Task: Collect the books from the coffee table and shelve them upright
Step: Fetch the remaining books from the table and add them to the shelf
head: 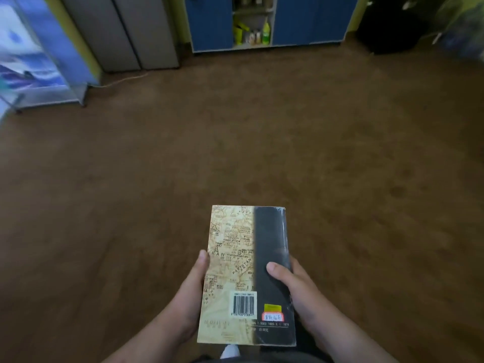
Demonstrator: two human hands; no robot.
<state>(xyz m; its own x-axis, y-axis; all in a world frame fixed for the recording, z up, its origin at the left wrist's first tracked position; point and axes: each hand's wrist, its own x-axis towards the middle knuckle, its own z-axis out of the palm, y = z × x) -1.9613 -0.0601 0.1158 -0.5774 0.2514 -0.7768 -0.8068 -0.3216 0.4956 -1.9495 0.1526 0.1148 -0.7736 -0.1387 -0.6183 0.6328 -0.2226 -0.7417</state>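
Low in the centre of the frame, a book (247, 276) lies back cover up, held from both sides. The left hand (190, 292) grips its left edge; the right hand (296, 286) grips its right edge, thumb on the cover. Brown floor (235, 142) lies beyond.

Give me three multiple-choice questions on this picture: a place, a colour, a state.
1. Where is the paperback book with the map-and-black cover?
A. on the floor
B. in both hands
C. on a shelf

2. What colour are the far cabinet's doors?
A. blue
B. red
C. white

3. The book is:
A. open
B. closed, barcode up
C. torn in half

Answers:
1. B: the left hand and the right hand grip its sides.
2. A: both panels are blue.
3. B: the barcode faces the camera.
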